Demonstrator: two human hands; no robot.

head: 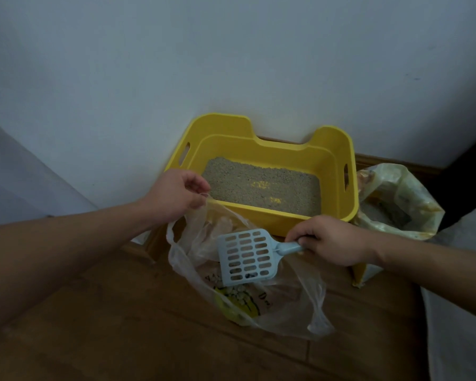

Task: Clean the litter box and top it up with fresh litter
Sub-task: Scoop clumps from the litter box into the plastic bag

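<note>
The left hand (176, 195) pinched the rim of a clear plastic bag (193, 243) between thumb and fingers, lifting that edge just in front of the litter box's near left corner. The bag hung open below, its bottom resting on the wooden floor (99, 320), with pale clumps and a yellow printed wrapper (238, 305) visible inside. Over the bag's mouth sat a light blue slotted scoop (246, 257), its head tilted down into the opening. The right hand (331, 240) was clenched around the scoop's handle. Behind both hands, the yellow litter box (261, 149) stood against the white wall (231, 56), holding a shallow layer of grey litter (261, 185). At the box's right side, touching it, stood an open litter sack (399, 199).
</note>
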